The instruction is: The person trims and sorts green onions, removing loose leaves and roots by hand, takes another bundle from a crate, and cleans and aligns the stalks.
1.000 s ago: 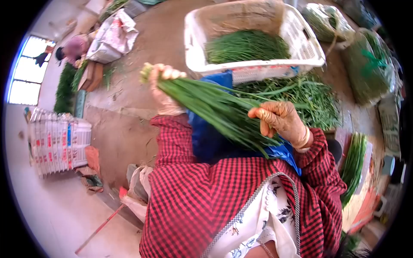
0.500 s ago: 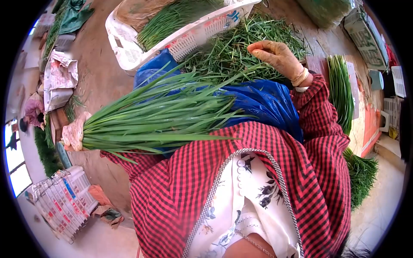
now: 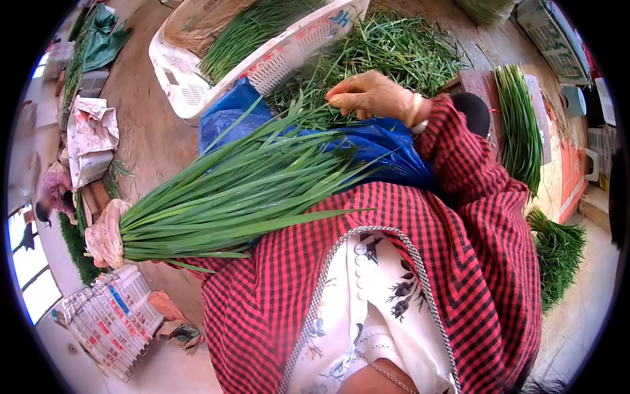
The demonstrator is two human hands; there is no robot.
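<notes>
My left hand (image 3: 106,235), in a pale thin glove, is wrapped round one end of a bunch of garlic chives (image 3: 230,197). The long green leaves fan out to the right across my lap and over a blue plastic sheet (image 3: 394,148). Above the leaf tips is my right hand (image 3: 377,98), also gloved, with a band at the wrist. Its thumb and fingers are drawn together, and whatever may be between them does not show. Just behind it lies a heap of loose cut leaves (image 3: 410,52).
A white plastic basket (image 3: 190,95) with more chives stands ahead. To the right, another chive bundle (image 3: 518,125) rests on a board, and a further bundle (image 3: 558,259) is lower down. Stacked white crates (image 3: 111,315) stand at lower left. Another person (image 3: 56,190) is at far left.
My right hand has moved left and slightly down, toward the leaf tips. My left hand has dropped a little, still gripping the chives. The whole view has shifted slightly.
</notes>
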